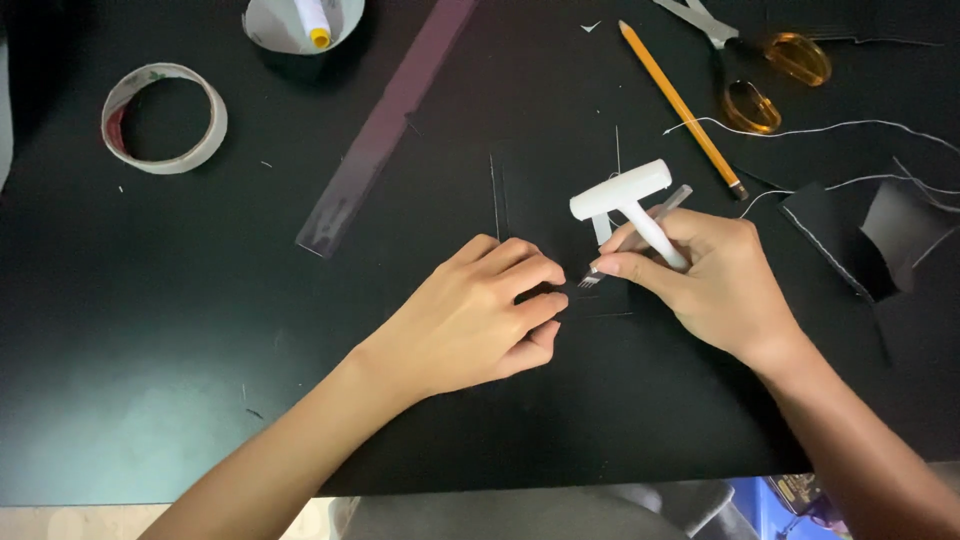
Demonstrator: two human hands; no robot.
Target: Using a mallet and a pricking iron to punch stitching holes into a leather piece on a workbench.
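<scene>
The left hand [480, 310] presses curled fingers on the black sheet [600, 300] while the right hand [700, 275] grips a pronged chisel [630, 235] and white mallet [625, 200]; prongs near fingertips risk a jab.

The left hand [478, 315] lies flat, fingers curled inward; the right hand [700, 280] is closed in a pinch grip.

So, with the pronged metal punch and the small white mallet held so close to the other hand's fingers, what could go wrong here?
1. The left hand pins the black sheet with fingertips right beside the prongs of the thin metal pronged punch; a slip could prick them.
2. The right hand grips both the punch and the white T-shaped mallet, so control may be weak.
3. Black sheet on a black table: edges are hard to see.
</scene>
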